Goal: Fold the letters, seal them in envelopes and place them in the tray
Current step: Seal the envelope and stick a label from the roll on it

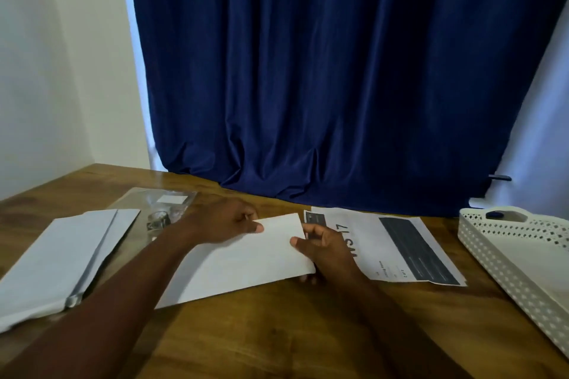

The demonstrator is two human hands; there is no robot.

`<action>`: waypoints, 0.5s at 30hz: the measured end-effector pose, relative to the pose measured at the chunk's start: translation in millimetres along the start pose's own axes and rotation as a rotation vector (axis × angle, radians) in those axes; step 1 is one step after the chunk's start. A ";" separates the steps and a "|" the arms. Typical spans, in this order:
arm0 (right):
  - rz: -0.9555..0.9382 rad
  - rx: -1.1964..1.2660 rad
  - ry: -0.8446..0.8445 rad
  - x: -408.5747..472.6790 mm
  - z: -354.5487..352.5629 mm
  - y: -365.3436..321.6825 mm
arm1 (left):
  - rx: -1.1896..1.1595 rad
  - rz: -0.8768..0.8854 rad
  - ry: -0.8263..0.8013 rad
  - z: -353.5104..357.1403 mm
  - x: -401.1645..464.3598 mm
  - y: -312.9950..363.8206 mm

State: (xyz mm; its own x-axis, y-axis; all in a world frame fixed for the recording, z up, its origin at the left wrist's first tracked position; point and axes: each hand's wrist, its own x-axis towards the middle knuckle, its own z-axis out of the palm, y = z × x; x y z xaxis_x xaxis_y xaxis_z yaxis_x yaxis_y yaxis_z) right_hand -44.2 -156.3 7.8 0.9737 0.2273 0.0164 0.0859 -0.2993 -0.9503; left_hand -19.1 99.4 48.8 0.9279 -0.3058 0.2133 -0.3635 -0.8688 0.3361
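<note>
A white sheet or envelope (243,261) lies slanted on the wooden table (277,332) in front of me. My left hand (224,223) pinches its far edge with thumb on top. My right hand (326,251) grips its right end, thumb on the paper. Printed letters (397,243) with dark blocks lie just right of my right hand. A stack of white envelopes (58,258) rests at the left. The white perforated tray (505,255) stands at the right edge.
A clear plastic bag (163,209) with small items lies behind the envelopes. A dark blue curtain (338,71) hangs along the table's far edge. A white wall is at the left.
</note>
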 end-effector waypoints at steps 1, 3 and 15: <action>0.002 -0.063 -0.011 -1.0 3.1 0.1 | -0.050 -0.005 -0.012 7.9 -5.3 -6.9; -0.004 -0.324 0.014 -1.0 8.2 1.5 | -0.123 -0.045 -0.054 23.0 -16.4 -16.2; -0.126 -0.676 0.033 -5.4 13.8 10.2 | -0.116 -0.109 0.361 12.4 -47.8 -40.5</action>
State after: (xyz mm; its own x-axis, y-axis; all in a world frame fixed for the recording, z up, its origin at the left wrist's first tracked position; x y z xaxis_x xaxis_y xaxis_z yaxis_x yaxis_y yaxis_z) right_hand -51.5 -147.8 -6.3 0.9526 0.2734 0.1338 0.3015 -0.7870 -0.5383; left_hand -47.8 144.3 13.6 0.8804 -0.0401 0.4725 -0.2909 -0.8325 0.4715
